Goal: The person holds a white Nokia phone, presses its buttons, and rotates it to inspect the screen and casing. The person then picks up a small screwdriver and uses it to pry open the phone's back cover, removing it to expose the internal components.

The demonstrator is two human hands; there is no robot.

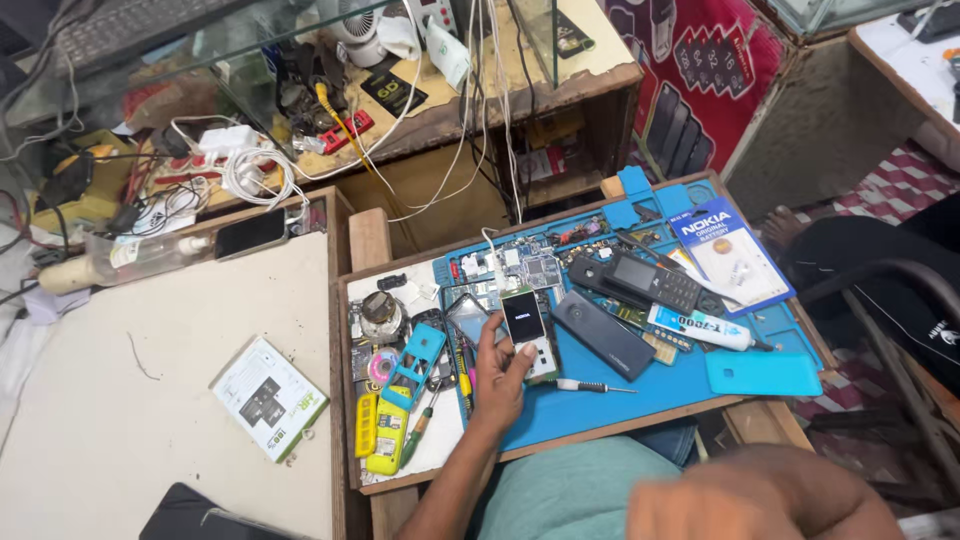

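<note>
My left hand [500, 372] reaches onto the blue work mat [660, 395] and grips a bare phone board with a small dark screen [526, 328], thumb on its right edge. Next to it lie a dark phone back cover [602, 336], a black keypad phone [650, 281] and a small screwdriver [592, 385]. My right hand [760, 495] is a blurred shape low at the bottom right, close to the camera, away from the mat. Its fingers cannot be made out.
Left of the mat sit a light blue phone frame [418, 360], a yellow battery pack [385, 436] and loose parts. A glue tube [702, 328], a battery blister pack [728, 252] and a blue cover [762, 374] lie at right. A white booklet [268, 398] rests on the left table; cables crowd the back shelf.
</note>
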